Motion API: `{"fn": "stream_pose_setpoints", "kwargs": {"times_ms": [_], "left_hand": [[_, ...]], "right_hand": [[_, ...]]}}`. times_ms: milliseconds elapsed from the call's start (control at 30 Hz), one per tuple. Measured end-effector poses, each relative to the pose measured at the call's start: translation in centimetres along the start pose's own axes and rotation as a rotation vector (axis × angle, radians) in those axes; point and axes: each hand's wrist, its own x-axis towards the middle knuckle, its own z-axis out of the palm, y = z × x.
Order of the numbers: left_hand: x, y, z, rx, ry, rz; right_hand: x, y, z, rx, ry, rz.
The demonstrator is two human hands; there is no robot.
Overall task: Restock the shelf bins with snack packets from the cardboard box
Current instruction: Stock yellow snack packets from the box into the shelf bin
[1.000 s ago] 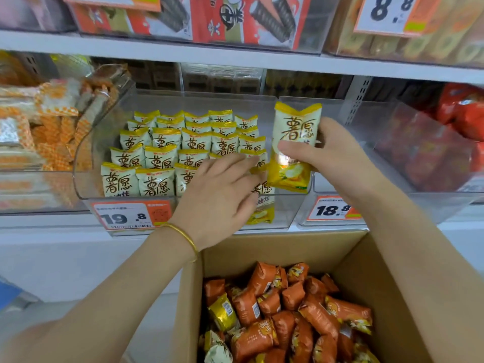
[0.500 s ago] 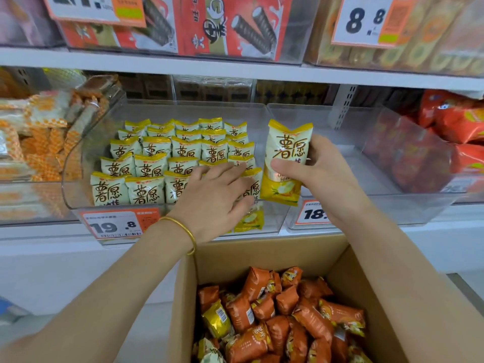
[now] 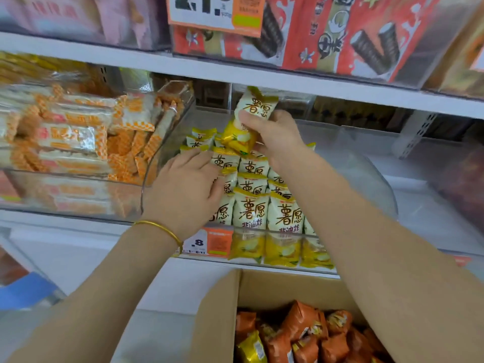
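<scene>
My right hand (image 3: 272, 137) grips a white-and-yellow snack packet (image 3: 255, 108) upright over the back rows of the clear shelf bin (image 3: 377, 184). Rows of the same packets (image 3: 251, 210) stand in that bin. My left hand (image 3: 186, 189), with a gold bangle at the wrist, lies with straight fingers on the left rows of packets. Below, the open cardboard box (image 3: 222, 318) holds several orange packets (image 3: 301, 334) and a few yellow ones.
A clear bin of orange-checked wafer packs (image 3: 78, 142) stands to the left. An upper shelf (image 3: 235, 72) carries red boxes with a price tag. To the right sits another clear bin (image 3: 432, 200). A price label (image 3: 209, 242) hangs on the bin's front.
The view has swung right and closer to the shelf. My right hand has carried the packet from the bin's right side to above its back rows. My left hand stays on the packets.
</scene>
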Motion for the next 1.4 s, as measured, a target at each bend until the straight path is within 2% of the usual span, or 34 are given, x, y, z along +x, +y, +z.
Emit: {"fn": "stream_pose_setpoints", "kwargs": {"times_ms": [167,367,600,733,867,1000,1133,1400], "left_hand": [[-0.2,-0.4,0.3,-0.014,-0.003,-0.045],[-0.5,-0.9,0.4,-0.030,0.031,-0.035],[-0.5,-0.7,0.6,0.014,0.060,-0.063],[-0.5,-0.6,0.7,0.020,0.073,-0.064],[-0.6,-0.6,0.8,0.000,0.082,-0.067],[-0.6,-0.6,0.8,-0.010,0.079,-0.066],[-0.6,-0.6,0.8,-0.014,0.074,-0.065],[-0.5,-0.6,0.8,-0.014,0.092,-0.051]], "right_hand": [[6.1,1.7,6.0,-0.077,0.078,-0.051],[9.0,2.0,9.3,-0.494,0.161,-0.192],[9.0,3.5,9.4,-0.816,0.022,-0.263],[8.8,3.8,9.1,-0.839,-0.022,-0.271],[7.8,3.8,8.9,-0.798,-0.002,-0.422],[7.3,4.1,8.7,-0.957,-0.044,-0.484],[7.4,3.9,8.9,-0.942,0.002,-0.453],[6.6,3.1,8.5,-0.988,-0.088,-0.421]]}}
